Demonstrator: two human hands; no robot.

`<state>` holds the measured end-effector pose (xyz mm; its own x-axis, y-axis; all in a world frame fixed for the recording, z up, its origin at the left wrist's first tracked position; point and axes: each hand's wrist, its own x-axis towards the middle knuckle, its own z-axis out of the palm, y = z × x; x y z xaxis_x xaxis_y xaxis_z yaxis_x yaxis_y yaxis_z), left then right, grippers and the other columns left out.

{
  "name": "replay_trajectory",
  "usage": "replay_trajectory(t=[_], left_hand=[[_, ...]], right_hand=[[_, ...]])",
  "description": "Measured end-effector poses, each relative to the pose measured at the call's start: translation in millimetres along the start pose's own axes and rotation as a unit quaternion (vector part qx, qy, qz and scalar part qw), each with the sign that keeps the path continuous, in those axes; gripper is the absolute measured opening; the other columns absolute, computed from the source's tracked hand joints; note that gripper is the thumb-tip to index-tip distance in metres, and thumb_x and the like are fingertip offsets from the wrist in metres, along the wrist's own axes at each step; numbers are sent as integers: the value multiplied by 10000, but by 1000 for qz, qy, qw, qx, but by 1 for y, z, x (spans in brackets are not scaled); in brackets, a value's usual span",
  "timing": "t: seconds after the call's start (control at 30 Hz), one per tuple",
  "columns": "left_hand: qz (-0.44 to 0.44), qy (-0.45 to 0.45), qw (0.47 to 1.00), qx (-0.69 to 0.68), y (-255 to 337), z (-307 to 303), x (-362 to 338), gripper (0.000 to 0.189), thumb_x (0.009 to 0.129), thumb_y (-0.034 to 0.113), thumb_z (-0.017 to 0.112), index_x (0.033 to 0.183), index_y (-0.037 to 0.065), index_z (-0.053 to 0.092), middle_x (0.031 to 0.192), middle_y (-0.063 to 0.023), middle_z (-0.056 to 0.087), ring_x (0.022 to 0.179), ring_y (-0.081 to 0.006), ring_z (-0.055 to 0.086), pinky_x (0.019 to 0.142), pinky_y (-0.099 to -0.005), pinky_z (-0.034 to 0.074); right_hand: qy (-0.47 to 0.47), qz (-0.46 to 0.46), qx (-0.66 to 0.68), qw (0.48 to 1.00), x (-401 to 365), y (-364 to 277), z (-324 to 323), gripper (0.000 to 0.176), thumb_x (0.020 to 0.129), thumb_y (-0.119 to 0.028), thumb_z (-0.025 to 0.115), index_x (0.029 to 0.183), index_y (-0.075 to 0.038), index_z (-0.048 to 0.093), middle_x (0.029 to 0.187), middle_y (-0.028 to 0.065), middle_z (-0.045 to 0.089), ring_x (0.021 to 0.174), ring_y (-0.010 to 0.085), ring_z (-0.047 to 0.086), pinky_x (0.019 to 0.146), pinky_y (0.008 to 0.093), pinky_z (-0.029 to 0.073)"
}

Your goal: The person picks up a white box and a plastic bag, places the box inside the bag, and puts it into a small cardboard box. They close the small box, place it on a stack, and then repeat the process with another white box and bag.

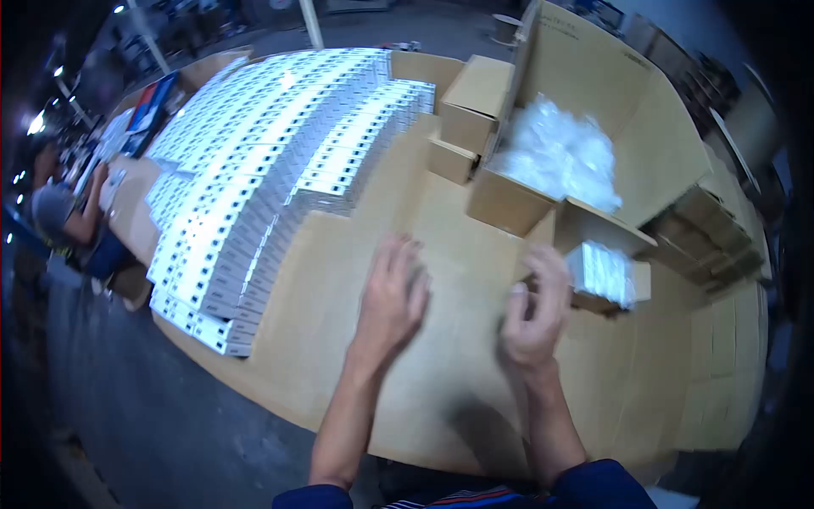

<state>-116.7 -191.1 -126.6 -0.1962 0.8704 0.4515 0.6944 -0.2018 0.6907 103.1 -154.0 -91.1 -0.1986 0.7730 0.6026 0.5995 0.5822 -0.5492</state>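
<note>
My left hand (393,293) hovers over the cardboard-covered table (449,360), palm down, fingers stretched and slightly apart, holding nothing. My right hand (538,314) is beside a small open carton (642,282), its thumb apart from the curved fingers and nothing between them. Its fingertips overlap the carton's left side in this view. Inside the carton stand several white pieces in clear plastic wrap (604,273). To the left of my left hand are stacked rows of slim white boxes (246,161) with small dark marks.
Behind the carton, a large open cardboard box (513,202) holds a heap of clear plastic bags (560,148). Closed brown cartons (475,93) stand beside it. Flattened cardboard (708,233) lies at the right. Another person (68,212) sits at the table's far left.
</note>
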Motion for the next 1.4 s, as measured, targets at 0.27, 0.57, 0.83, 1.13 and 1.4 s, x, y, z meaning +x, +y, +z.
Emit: replay_trajectory(t=[0.27, 0.57, 0.83, 1.13, 1.4], left_hand=[[26, 143, 967, 208, -106, -50, 52, 542, 887, -24, 646, 1416, 3, 528, 1405, -191, 568, 1362, -447, 477, 1162, -497, 396], [18, 190, 950, 249, -129, -55, 52, 391, 847, -4, 703, 1235, 33, 674, 1190, -148, 640, 1176, -364, 585, 1019, -467, 472], [12, 205, 956, 209, -96, -65, 37, 312, 750, -26, 769, 1051, 39, 716, 1165, -158, 600, 1156, -364, 575, 993, -484, 469], [181, 120, 975, 54, 45, -49, 34, 277, 785, -54, 796, 1029, 24, 690, 1160, -135, 624, 1067, -322, 654, 874, -417, 559], [236, -23, 969, -63, 107, 34, 164, 182, 895, 2, 736, 1072, 9, 694, 998, -126, 718, 905, -294, 721, 837, -387, 578]], right_hand=[[-277, -195, 82, 937, 77, -24, 183, 599, 889, -34, 548, 1476, -12, 428, 1446, 253, 527, 1391, 423, 454, 1119, 516, 403], [-341, -201, 34, 918, 120, -34, 213, 599, 882, -18, 520, 1461, 21, 375, 1416, 304, 537, 1391, 447, 450, 1091, 539, 413], [-274, -189, 174, 926, 112, -33, 173, 740, 903, -8, 570, 1585, -119, 305, 1430, 271, 525, 1282, 404, 548, 1048, 515, 484], [-325, 190, 593, 712, 94, -24, 57, 337, 1074, -160, 580, 1395, -58, 561, 1194, 58, 627, 1060, 127, 637, 808, 309, 625], [-65, 50, 92, 992, 162, 42, -93, 206, 930, -26, 587, 997, -43, 781, 942, 118, 719, 922, 214, 650, 934, 364, 508]])
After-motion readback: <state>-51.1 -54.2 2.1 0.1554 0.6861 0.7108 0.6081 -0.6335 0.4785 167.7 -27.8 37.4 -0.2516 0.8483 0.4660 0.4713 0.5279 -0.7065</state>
